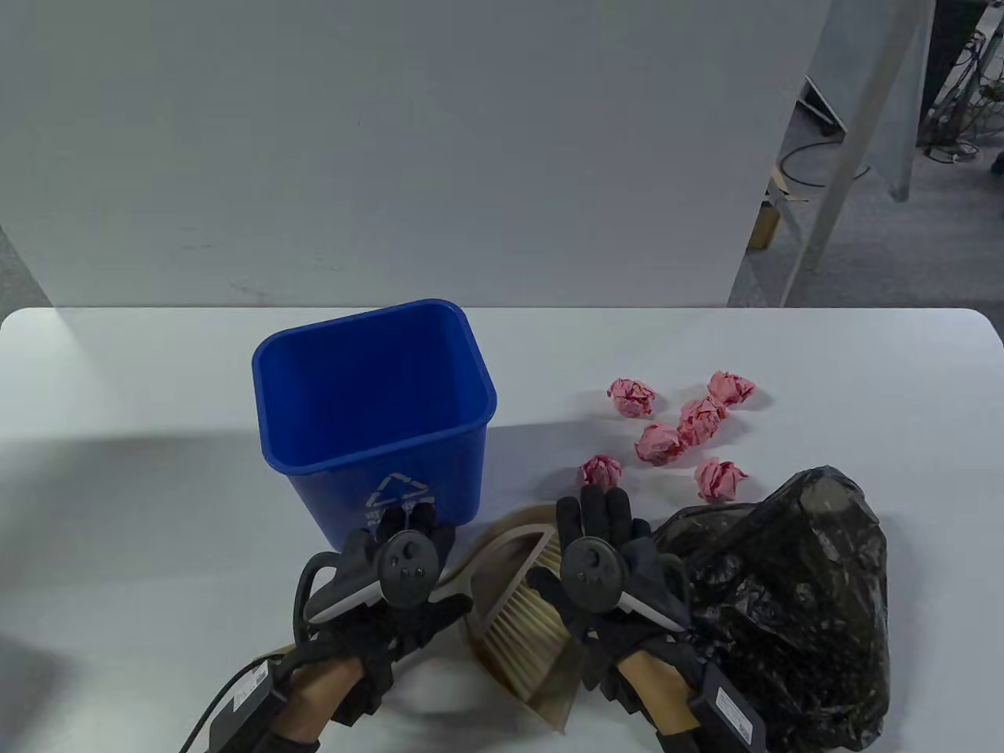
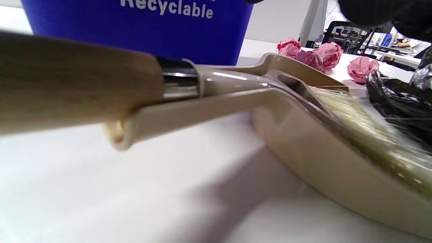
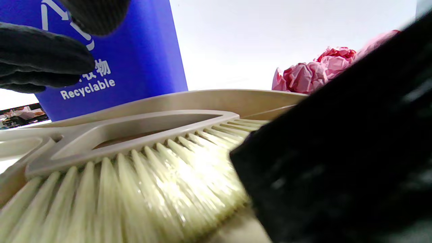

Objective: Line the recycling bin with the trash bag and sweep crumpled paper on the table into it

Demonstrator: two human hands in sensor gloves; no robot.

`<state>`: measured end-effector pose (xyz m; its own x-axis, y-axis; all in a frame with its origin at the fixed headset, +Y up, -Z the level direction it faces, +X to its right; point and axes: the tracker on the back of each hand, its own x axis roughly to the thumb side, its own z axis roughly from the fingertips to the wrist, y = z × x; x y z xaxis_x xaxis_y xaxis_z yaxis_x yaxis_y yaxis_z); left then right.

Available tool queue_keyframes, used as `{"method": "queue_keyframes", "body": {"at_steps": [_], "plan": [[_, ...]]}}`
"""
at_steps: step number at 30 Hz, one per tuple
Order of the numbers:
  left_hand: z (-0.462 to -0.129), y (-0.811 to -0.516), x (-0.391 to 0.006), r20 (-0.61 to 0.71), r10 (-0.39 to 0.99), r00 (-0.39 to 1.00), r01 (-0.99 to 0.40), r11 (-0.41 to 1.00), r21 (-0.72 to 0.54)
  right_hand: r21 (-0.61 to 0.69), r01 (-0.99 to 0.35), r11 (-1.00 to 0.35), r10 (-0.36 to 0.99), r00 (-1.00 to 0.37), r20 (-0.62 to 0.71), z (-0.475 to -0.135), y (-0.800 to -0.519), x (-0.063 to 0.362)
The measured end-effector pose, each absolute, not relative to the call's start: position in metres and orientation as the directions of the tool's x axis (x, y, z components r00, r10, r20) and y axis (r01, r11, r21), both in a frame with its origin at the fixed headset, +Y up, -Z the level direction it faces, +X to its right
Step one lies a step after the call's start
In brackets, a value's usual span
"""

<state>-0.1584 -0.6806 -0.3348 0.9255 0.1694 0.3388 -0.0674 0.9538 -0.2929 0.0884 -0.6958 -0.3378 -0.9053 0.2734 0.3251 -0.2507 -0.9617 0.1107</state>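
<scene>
The blue recycling bin [image 1: 439, 463] stands upright on the white table [image 1: 118, 471] with no liner in it. A crumpled black trash bag [image 1: 792, 596] lies at the front right. Several pink paper balls [image 1: 659, 443] are scattered right of the bin. A beige brush [image 1: 522, 620] lies in its dustpan [image 1: 510, 533] between my hands. My left hand [image 1: 408, 518] hovers just in front of the bin, its fingers [image 3: 44, 64] loosely extended and holding nothing. My right hand [image 1: 600, 502] is over the dustpan with straight fingers, beside the bag.
The brush's wooden handle [image 2: 67, 81] points toward the front left, beside the dustpan's handle [image 2: 189, 111]. A white wall panel [image 1: 392, 141] rises behind the table. Chairs and cables stand on the floor at the far right [image 1: 941, 118].
</scene>
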Motion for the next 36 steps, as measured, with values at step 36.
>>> {"method": "queue_keyframes", "body": {"at_steps": [36], "plan": [[-0.334, -0.678, -0.160, 0.337, 0.175, 0.925, -0.073, 0.953, -0.294, -0.013, -0.429, -0.903, 0.419, -0.875, -0.244, -0.340, -0.665, 0.216]]}}
